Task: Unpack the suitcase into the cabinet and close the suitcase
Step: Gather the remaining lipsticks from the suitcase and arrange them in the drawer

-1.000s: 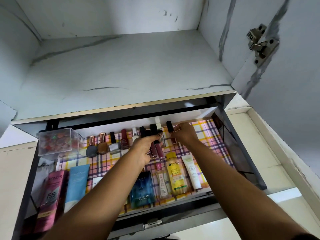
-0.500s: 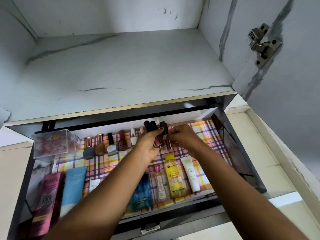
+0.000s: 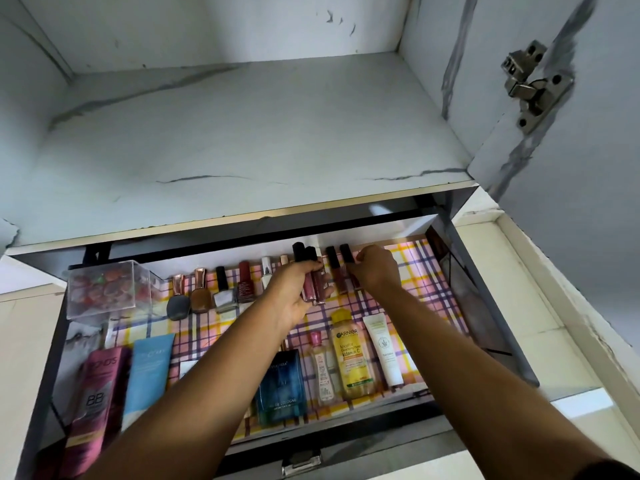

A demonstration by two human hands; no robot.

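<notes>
An open cabinet drawer (image 3: 485, 306) lined with pink and yellow checked paper holds cosmetics. My left hand (image 3: 294, 296) grips two dark-capped lip gloss tubes (image 3: 317, 282) above the drawer's back row. My right hand (image 3: 375, 271) pinches another dark-capped tube (image 3: 347, 254) and sets it beside a matching tube (image 3: 334, 268) lying at the back. A row of nail polish bottles (image 3: 221, 289) lies to the left. The suitcase is out of view.
A clear box of small red items (image 3: 104, 289) sits at the drawer's back left. Tubes and bottles fill the front: a pink BB tube (image 3: 93, 393), a blue tube (image 3: 149, 372), a cologne box (image 3: 280, 386), a yellow Garnier bottle (image 3: 351, 362). The shelf (image 3: 242, 133) above stands bare, its door (image 3: 571, 150) open at the right.
My right hand moved right along the back row with one tube. My left hand stays holding the remaining tubes, now fewer than a second ago.
</notes>
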